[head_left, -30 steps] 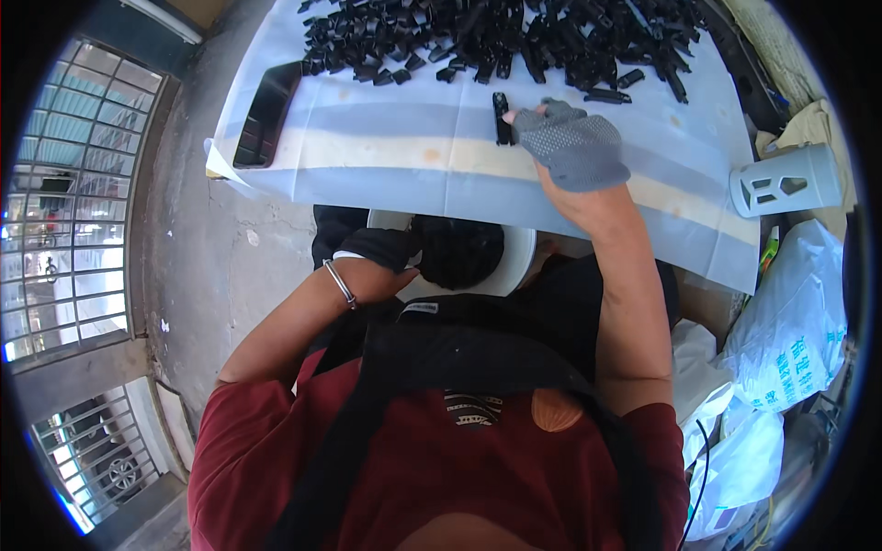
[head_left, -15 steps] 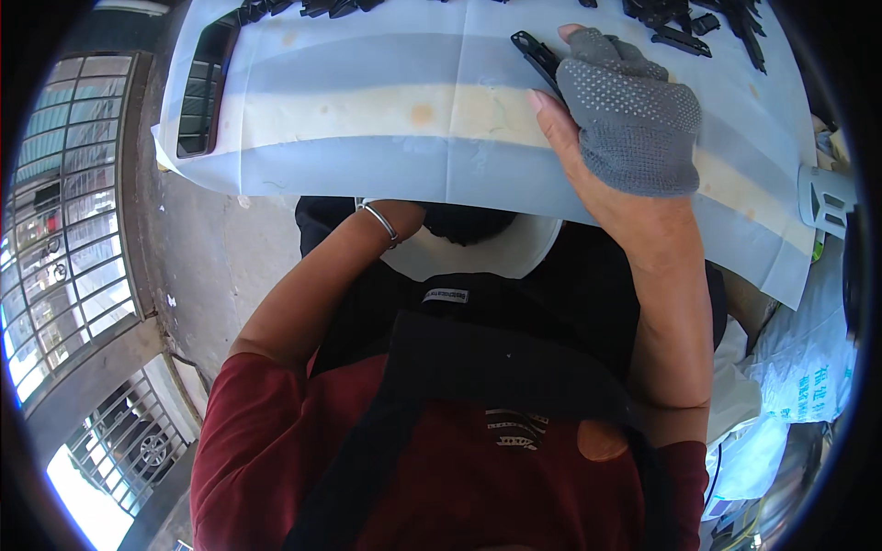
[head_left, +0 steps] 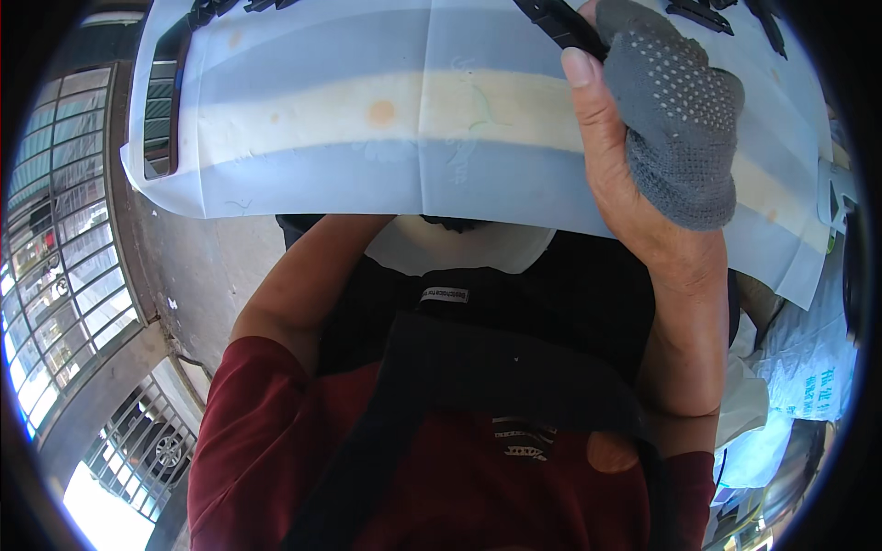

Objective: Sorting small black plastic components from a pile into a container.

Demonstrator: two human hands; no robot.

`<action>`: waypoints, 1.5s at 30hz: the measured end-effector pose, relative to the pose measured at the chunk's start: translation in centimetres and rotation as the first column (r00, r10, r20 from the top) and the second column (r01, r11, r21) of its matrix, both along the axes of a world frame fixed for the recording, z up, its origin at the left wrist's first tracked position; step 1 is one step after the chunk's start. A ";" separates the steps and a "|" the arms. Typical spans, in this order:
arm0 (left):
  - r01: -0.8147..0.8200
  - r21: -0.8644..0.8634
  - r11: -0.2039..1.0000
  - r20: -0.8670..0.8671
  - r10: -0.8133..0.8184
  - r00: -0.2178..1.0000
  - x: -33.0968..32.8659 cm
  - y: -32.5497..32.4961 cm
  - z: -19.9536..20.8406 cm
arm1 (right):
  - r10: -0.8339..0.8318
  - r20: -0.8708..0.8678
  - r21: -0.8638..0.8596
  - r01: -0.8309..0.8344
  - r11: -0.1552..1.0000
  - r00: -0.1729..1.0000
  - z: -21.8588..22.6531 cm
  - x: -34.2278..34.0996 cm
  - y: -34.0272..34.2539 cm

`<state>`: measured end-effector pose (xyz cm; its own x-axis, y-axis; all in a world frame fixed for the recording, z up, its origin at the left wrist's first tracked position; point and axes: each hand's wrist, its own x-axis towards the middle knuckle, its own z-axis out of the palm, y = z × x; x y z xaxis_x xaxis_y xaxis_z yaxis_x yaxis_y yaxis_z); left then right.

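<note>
My right hand point(head_left: 657, 138), in a grey fingerless knit glove with white dots, is closed on a long black plastic piece point(head_left: 559, 22) above the table. The thumb presses along the near end of the piece, and the other fingers are mostly hidden behind the glove. My left forearm point(head_left: 308, 271) reaches under the near edge of the table, which hides the left hand. Beside it, a white bowl-like container point(head_left: 441, 248) rests at my lap, with something dark just showing under the table edge.
A pale sheet covers the table point(head_left: 514, 179). More black pieces point(head_left: 703, 14) lie at its far right, others point(head_left: 216, 7) at the far left. A dark flat phone-like object point(head_left: 162, 119) is near the left edge. Plastic bags point(head_left: 804, 367) stand at the right.
My right hand has shifted slightly right, with the black piece now more tilted and further out of frame. My left hand has slid further under the table edge, hiding its bracelet. The view has shifted slightly.
</note>
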<state>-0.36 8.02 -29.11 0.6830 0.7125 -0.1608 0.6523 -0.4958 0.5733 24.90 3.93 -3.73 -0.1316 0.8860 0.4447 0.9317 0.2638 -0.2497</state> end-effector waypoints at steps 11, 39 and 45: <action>0.058 -0.075 0.996 -0.010 -0.059 0.998 0.8 -1.8 -0.2 | 0.136 -0.077 0.075 -0.130 0.989 0.988 -0.6 -0.5 0.0; 0.265 -0.198 0.944 0.167 -0.234 0.958 7.9 -0.6 0.6 | -0.319 -0.630 -0.530 -0.092 0.843 0.708 -1.7 -0.3 0.4; 0.274 -0.180 0.945 0.127 -0.254 0.959 6.4 -1.6 4.5 | 0.156 -0.093 0.210 -0.134 0.968 0.983 -3.8 1.6 1.3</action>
